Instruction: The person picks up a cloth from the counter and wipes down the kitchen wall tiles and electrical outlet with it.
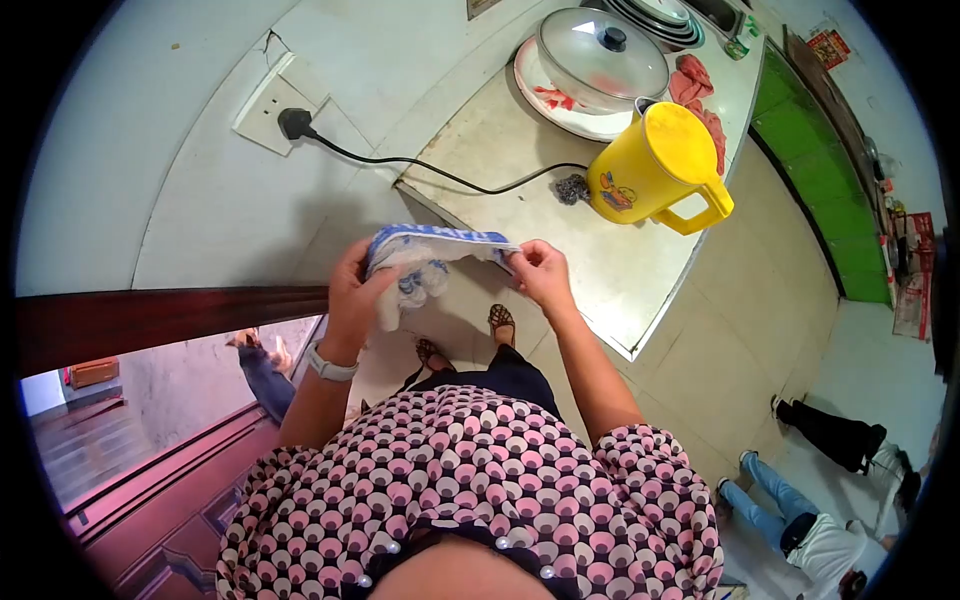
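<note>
A blue and white cloth item (440, 238) with thin, whitish, translucent material hanging from it is stretched between my two hands, in front of my body. My left hand (358, 290) has its fingers wrapped round the left end, with the thumb over the whitish part. At the other end, my right hand (540, 270) pinches the band between thumb and fingertips. The item hangs beside the near corner of the counter (600, 270). Part of it is hidden behind my left fingers.
On the counter are a yellow kettle (650, 165), a steel scrubber (572, 190), a glass-lidded pan (600, 65) and a red cloth (692, 85). A black cord runs from the wall socket (268, 108). Two people (820, 545) are at the lower right; another person (265, 375) is beyond the doorway.
</note>
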{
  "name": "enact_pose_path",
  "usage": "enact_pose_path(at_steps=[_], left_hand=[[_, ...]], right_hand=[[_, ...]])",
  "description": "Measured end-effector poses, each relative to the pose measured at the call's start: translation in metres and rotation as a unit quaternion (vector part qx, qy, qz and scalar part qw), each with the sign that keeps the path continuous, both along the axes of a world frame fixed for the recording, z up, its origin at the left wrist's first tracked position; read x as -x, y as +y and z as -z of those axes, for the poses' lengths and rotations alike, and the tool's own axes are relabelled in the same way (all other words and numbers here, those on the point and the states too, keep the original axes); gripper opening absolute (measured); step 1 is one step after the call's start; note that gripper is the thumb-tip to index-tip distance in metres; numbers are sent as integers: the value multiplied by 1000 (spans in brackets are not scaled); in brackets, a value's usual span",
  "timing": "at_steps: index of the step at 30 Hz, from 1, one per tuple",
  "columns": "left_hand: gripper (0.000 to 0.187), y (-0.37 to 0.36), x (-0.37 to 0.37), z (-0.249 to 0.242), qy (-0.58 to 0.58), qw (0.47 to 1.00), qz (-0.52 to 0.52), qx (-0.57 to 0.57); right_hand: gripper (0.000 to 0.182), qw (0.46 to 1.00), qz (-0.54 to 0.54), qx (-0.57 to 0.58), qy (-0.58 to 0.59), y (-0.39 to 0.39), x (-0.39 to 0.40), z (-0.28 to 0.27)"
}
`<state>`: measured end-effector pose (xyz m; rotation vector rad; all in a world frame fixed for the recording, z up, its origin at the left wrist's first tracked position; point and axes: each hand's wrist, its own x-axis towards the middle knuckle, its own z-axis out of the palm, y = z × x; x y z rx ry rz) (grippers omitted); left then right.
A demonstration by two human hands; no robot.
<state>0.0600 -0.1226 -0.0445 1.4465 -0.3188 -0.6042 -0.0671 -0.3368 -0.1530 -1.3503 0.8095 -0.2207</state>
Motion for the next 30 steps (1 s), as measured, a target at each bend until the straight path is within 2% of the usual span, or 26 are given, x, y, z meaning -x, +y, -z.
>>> enact_pose_path(at_steps=[2,4,7,8,9,10,12,13,14,16,17,19,20,22,23,24,26,28,30], left_hand=[[31,-18,3,4,-3,1000,-2,-1],[28,-35,5,0,47,998,24,32],[26,-51,7,0,69,996,17,54],[27,-54,6,4,37,998,25,46],[27,-56,4,6,6,999,31,35],[29,-58,5,3,43,997,25,53],[31,-58,7,-2,73,994,5,76],[32,-59,8,-6,78,994,11,79],[32,-59,10,-9,83,993,19,82],[33,-52,12,-11,77,995,-1,56],[34,-46,13,-7,28,999,7,33],[32,-32,12,-2,-57,998,15,-27],[32,-24,13,-2,-60,998,6,-26],[31,-6,17,-6,-106,985,-82,-108],[31,5,16,-5,-111,984,-87,-108],[31,17,14,-2,-94,986,-106,-93],[31,46,10,9,-84,986,-123,-76],[34,72,8,19,-79,975,-122,-168],[32,93,13,15,-135,972,-130,-145]], right_hand=[[12,1000,13,3,21,-15,9,-5],[12,999,32,-32,-13,-26,17,-3],[15,999,9,-23,-33,-37,17,-13],[16,998,-30,-23,-41,-42,17,-6],[21,997,-64,-28,-39,-44,14,-2],[28,994,-97,-30,-36,-41,8,-5],[54,977,-160,-105,-96,-30,-2,-23],[74,967,-211,-113,-92,-23,-10,-37],[78,955,-227,-144,-126,-14,-16,-45],[68,937,-251,-149,-190,7,-27,-49],[68,934,-263,-149,-191,14,-34,-49],[51,919,-352,-64,-165,27,-45,-49],[51,916,-360,-63,-167,32,-49,-51],[32,936,-336,53,-87,43,-57,-54],[21,936,-331,87,-79,47,-61,-54],[21,935,-331,88,-86,51,-64,-54],[18,888,-323,278,-170,60,-68,-53],[15,884,-316,285,-194,72,-71,-53],[14,929,-299,61,-208,86,-78,-58]])
